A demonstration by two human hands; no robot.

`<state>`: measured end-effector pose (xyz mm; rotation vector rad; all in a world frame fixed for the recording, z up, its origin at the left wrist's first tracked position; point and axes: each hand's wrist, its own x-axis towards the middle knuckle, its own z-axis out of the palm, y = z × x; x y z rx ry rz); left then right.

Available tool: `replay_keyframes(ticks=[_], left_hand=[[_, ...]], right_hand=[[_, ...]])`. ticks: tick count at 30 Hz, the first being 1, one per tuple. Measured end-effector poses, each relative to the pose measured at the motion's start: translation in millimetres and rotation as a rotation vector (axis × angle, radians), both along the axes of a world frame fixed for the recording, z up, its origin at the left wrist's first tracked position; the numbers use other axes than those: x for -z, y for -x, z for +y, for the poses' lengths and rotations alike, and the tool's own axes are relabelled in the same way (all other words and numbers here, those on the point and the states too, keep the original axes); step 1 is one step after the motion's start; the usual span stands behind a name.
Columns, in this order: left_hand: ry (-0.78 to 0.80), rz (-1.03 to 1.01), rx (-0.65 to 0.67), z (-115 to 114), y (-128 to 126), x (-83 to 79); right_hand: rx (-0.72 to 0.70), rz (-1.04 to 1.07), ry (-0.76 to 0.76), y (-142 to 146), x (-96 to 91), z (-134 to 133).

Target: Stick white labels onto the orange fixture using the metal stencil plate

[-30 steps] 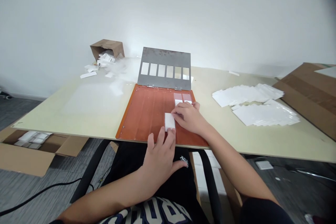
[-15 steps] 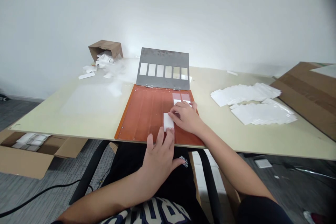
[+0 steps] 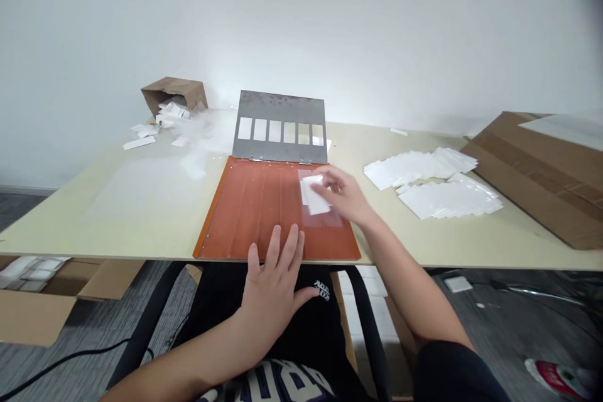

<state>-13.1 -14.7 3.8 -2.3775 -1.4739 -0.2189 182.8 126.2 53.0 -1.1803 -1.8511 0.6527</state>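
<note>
An orange-brown grooved board (image 3: pixel 254 207) lies on the table in front of me, with a grey metal plate (image 3: pixel 281 108) with several rectangular windows hinged upright at its far edge. My right hand (image 3: pixel 346 196) pinches a small white card (image 3: pixel 314 195) above the board's right side, over clear plastic sleeves (image 3: pixel 325 217) lying there. My left hand (image 3: pixel 276 279) rests flat at the board's near edge, fingers spread, holding nothing.
Two heaps of white plastic pouches (image 3: pixel 433 182) lie to the right, beside a flat cardboard sheet (image 3: pixel 537 169). A tipped cardboard box (image 3: pixel 172 94) spills white cards at the far left. Another open box (image 3: pixel 38 289) stands on the floor at left.
My right hand has lifted the white card off the board's near part and carried it farther away and to the right. My left fingertips no longer touch the card. The view shifted right.
</note>
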Motion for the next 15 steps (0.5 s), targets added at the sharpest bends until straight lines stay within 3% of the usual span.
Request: replay_keyframes(ticks=[3, 7, 10, 12, 15], left_hand=[[0.001, -0.003, 0.000, 1.0, 1.3, 0.7], [0.012, -0.019, 0.008, 3.4, 0.6, -1.3], [0.036, -0.050, 0.034, 6.6, -1.6, -6.5], [0.048, -0.061, 0.045, 9.6, -3.7, -10.9], [0.063, -0.069, 0.076, 15.3, -7.5, -16.6]], right_hand=[[0.177, -0.159, 0.001, -50.5, -6.3, 25.6], [0.572, -0.630, 0.106, -118.0, -0.8, 59.1], [0.731, -0.776, 0.029, -138.9, 9.8, 69.7], [0.677, -0.712, -0.054, -134.2, 15.1, 69.3], [0.381, -0.589, -0.136, -107.4, 18.2, 63.8]])
